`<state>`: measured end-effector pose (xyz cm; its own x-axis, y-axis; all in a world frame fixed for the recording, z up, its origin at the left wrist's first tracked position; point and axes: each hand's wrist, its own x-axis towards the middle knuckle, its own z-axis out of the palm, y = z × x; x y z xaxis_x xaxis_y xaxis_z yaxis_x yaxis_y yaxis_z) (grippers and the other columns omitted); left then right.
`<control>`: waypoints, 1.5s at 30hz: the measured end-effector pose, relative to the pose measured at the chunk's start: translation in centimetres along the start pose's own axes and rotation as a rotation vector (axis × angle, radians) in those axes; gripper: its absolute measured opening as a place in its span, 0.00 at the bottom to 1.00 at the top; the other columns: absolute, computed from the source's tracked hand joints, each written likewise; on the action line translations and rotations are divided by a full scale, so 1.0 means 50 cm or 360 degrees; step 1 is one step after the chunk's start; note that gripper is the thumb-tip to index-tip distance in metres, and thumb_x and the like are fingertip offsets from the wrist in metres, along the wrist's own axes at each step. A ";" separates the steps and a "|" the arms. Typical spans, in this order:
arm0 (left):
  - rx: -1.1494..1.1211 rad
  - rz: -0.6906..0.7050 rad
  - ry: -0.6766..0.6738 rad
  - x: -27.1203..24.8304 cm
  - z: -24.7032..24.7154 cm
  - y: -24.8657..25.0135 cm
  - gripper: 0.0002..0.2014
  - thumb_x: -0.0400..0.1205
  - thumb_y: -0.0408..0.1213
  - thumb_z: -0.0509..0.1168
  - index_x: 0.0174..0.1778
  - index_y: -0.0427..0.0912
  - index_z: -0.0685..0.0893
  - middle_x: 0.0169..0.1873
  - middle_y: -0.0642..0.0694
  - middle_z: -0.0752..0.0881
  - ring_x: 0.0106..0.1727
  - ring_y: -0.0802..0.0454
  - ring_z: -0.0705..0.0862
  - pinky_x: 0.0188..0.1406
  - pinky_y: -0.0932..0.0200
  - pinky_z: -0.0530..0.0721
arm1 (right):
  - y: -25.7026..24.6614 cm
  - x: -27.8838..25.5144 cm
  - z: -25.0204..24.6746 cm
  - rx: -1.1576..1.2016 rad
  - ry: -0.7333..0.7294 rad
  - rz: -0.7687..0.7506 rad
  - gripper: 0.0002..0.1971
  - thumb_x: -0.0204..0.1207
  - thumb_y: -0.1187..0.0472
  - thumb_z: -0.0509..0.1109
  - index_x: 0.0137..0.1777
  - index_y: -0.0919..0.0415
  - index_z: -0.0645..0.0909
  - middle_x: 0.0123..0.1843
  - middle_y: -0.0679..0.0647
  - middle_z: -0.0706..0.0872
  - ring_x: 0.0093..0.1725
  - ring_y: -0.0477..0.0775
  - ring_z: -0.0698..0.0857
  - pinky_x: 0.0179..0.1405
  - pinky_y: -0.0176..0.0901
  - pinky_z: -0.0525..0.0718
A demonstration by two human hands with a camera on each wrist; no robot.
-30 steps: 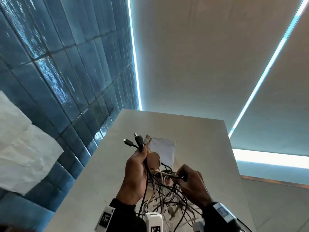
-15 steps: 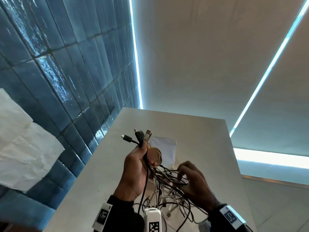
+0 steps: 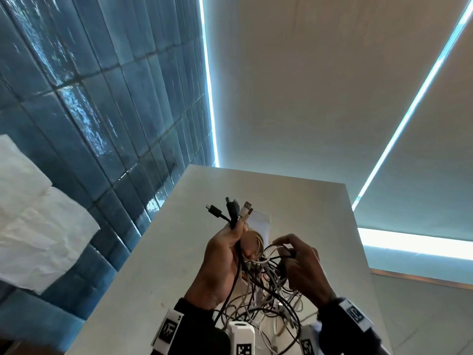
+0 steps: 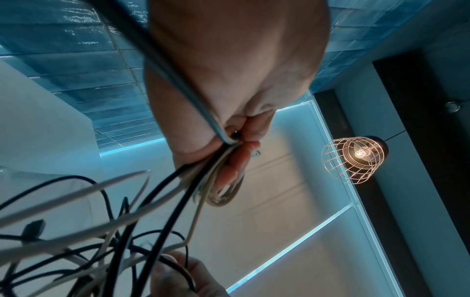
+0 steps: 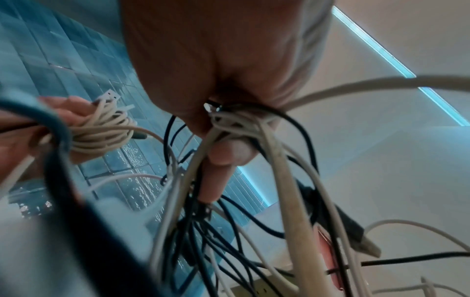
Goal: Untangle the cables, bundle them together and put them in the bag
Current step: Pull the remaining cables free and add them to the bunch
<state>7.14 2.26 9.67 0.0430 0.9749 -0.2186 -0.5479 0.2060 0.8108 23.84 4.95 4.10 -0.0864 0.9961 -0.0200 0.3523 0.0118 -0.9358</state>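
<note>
Dim room, cool cyan cast. Light comes from LED strips [image 3: 409, 98] along the blind edges and a bright band [image 3: 414, 242] low right in head view. Glare streaks on the blue tiles [image 3: 84, 119]. Strong wide-angle bend at the edges, esp. the wall lines. Left wrist view: warm caged bulb [image 4: 356, 154] glowing, near cables [image 4: 76, 231] blurred. Right wrist view: foreground cables soft, smeared; palm in shadow.

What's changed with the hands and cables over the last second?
The right hand lifted its pinch of tangled strands higher, toward the left hand, opening a loop. The left hand still grips the connector ends upright; the white bag hasn't moved.
</note>
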 end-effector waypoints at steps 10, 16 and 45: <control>-0.0176 0.0077 0.0062 0.015 -0.020 0.006 0.14 0.87 0.40 0.55 0.37 0.43 0.77 0.28 0.49 0.73 0.29 0.53 0.71 0.37 0.55 0.67 | 0.024 0.006 -0.009 -0.0263 -0.0182 0.0034 0.08 0.78 0.68 0.67 0.42 0.54 0.81 0.27 0.53 0.86 0.24 0.45 0.82 0.25 0.50 0.84; -0.0185 0.0092 0.0033 0.019 -0.018 0.004 0.13 0.87 0.40 0.56 0.38 0.43 0.79 0.30 0.49 0.73 0.30 0.52 0.75 0.37 0.54 0.71 | -0.007 -0.001 -0.050 -0.0920 -0.0721 -0.0312 0.21 0.68 0.43 0.76 0.60 0.45 0.83 0.60 0.39 0.85 0.60 0.38 0.81 0.65 0.40 0.78; 0.0028 0.0333 0.0128 -0.007 -0.023 0.043 0.11 0.83 0.45 0.63 0.38 0.46 0.83 0.29 0.49 0.65 0.32 0.52 0.61 0.37 0.53 0.60 | 0.179 0.001 0.100 0.0293 -0.0641 -0.0169 0.25 0.74 0.40 0.72 0.39 0.67 0.85 0.29 0.45 0.76 0.31 0.48 0.71 0.32 0.49 0.66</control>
<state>5.00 2.25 10.87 -0.1370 0.9868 -0.0864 -0.5233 0.0020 0.8521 22.33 4.68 -6.05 -0.4814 0.8762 -0.0219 0.1538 0.0599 -0.9863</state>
